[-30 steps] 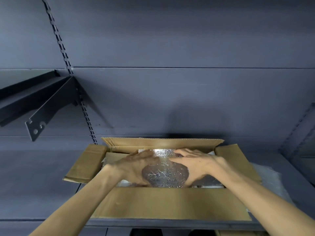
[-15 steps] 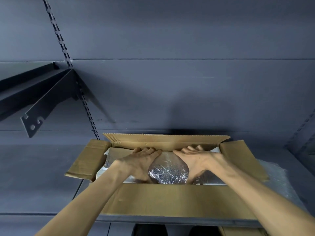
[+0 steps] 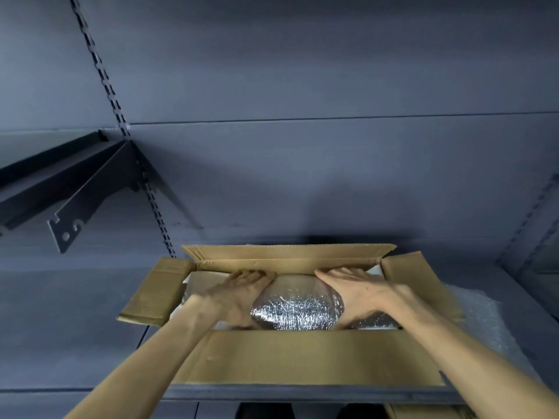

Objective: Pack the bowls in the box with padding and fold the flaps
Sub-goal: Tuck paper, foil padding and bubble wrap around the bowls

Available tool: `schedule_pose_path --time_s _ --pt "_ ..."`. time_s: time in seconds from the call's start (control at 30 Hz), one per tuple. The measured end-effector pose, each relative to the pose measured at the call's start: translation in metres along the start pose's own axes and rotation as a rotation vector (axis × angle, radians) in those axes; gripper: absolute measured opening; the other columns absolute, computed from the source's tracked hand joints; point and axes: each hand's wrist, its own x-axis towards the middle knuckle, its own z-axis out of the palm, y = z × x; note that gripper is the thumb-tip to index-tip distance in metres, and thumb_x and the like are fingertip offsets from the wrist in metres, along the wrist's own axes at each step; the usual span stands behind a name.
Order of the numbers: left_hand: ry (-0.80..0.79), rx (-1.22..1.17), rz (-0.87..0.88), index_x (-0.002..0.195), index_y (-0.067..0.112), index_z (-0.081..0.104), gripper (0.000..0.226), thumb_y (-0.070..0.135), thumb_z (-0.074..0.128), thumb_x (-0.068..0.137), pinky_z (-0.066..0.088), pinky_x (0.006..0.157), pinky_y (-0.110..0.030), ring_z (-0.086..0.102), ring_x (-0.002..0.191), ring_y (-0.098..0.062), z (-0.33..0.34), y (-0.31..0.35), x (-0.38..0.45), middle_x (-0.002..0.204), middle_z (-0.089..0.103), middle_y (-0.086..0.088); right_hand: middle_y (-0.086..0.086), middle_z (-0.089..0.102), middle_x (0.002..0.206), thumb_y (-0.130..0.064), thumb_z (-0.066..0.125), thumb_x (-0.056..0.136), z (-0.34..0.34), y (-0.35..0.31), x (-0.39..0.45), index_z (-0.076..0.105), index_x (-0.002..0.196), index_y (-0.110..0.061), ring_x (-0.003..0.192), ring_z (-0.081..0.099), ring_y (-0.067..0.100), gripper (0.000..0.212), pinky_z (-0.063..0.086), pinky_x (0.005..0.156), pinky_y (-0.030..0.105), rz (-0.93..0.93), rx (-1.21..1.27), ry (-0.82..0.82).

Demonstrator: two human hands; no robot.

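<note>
While both the left hand (image 3: 242,293) and right hand (image 3: 360,293) press flat, fingers straight, on the silver padding (image 3: 298,308) inside the open box (image 3: 302,356), padding appears under way, bowls hidden; flap folding likely follows

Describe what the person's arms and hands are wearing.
Nothing is worn. The left hand and right hand are bare, with no gloves, rings or watch in view. Both forearms are bare too, with no sleeves showing up to the frame edge.
</note>
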Motion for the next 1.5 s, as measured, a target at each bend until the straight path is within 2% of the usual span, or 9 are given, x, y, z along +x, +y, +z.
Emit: schedule_pose_path --time_s 0.13,0.23,0.37,0.5,0.63,0.73,0.83,1.27,1.5 --pt "0.031 -0.191 -0.002 0.155 0.045 0.006 0.123 0.072 0.078 0.058 0.021 0.119 -0.023 0.022 0.146 -0.004 -0.014 -0.006 -0.013 0.161 0.019 0.02 -0.005 0.026 0.161 -0.064 0.083 0.064 -0.003 0.009 -0.019 0.004 0.163 -0.028 0.149 0.023 0.016 0.132 0.024 0.123 0.04 -0.038 0.141 0.085" --pt "0.14 -0.245 -0.043 0.146 0.052 0.028 0.111 0.092 0.065 0.05 0.04 0.109 -0.029 0.04 0.129 0.007 -0.037 -0.009 -0.025 0.143 0.034 0.038 -0.015 0.043 0.145 -0.063 0.086 0.063 -0.015 0.028 -0.05 0.032 0.156 -0.034 0.136 0.04 0.005 0.112 0.036 0.116 0.034 -0.055 0.362 0.223" --pt "0.364 -0.384 0.05 0.12 0.027 0.065 0.069 0.08 0.053 0.078 0.054 0.088 -0.028 0.063 0.097 0.003 -0.057 0.026 -0.014 0.11 0.068 0.016 -0.016 0.068 0.102 -0.036 0.079 0.085 -0.007 0.063 -0.094 0.073 0.109 -0.026 0.096 0.065 0.001 0.027 0.054 0.088 0.036 0.015 0.537 0.888" --pt "0.425 -0.453 0.185 0.114 0.019 0.069 0.044 0.055 0.058 0.091 0.054 0.081 -0.021 0.066 0.088 -0.004 -0.064 0.09 0.015 0.1 0.072 0.008 -0.008 0.07 0.091 -0.02 0.068 0.094 0.036 0.106 -0.134 0.069 0.097 -0.024 0.079 0.067 0.012 0.005 0.055 0.072 0.037 0.422 0.567 1.266" --pt "0.494 -0.491 0.314 0.106 0.017 0.072 0.026 0.039 0.063 0.095 0.054 0.075 -0.019 0.066 0.082 -0.002 -0.065 0.15 0.048 0.093 0.072 0.007 0.007 0.067 0.101 -0.017 0.069 0.093 0.096 0.139 -0.174 0.07 0.104 -0.023 0.096 0.068 0.032 0.012 0.054 0.076 0.041 0.738 0.556 1.009" --pt "0.498 -0.484 0.391 0.103 0.017 0.072 0.018 0.032 0.064 0.096 0.056 0.077 -0.032 0.067 0.082 -0.008 -0.065 0.186 0.066 0.093 0.072 0.005 0.002 0.052 0.147 -0.058 0.064 0.091 0.132 0.146 -0.19 0.058 0.138 -0.031 0.138 0.045 0.03 0.055 0.042 0.107 0.047 0.719 0.481 0.458" --pt "0.473 -0.485 0.446 0.105 0.018 0.07 0.018 0.032 0.061 0.097 0.055 0.077 -0.034 0.065 0.083 -0.009 -0.064 0.213 0.079 0.094 0.069 0.006 -0.005 0.032 0.161 -0.077 0.063 0.079 0.149 0.143 -0.198 0.039 0.152 -0.041 0.149 0.028 0.029 0.085 0.023 0.116 0.06 0.655 0.493 0.209" --pt "0.457 -0.469 0.485 0.113 0.02 0.068 0.023 0.035 0.061 0.096 0.039 0.076 -0.004 0.06 0.092 0.001 -0.057 0.252 0.09 0.106 0.068 0.01 -0.013 0.048 0.14 -0.053 0.047 0.102 0.154 0.153 -0.203 0.07 0.122 -0.034 0.133 0.04 0.016 0.036 0.029 0.113 0.049 0.605 0.689 0.4" --pt "0.492 -0.428 0.498 0.124 0.02 0.063 0.036 0.035 0.068 0.091 0.035 0.086 -0.008 0.052 0.105 -0.007 -0.051 0.263 0.097 0.114 0.065 0.007 -0.008 0.06 0.103 -0.027 0.063 0.1 0.144 0.164 -0.207 0.069 0.09 -0.033 0.1 0.066 0.014 0.014 0.045 0.086 0.018 0.625 0.86 0.852"
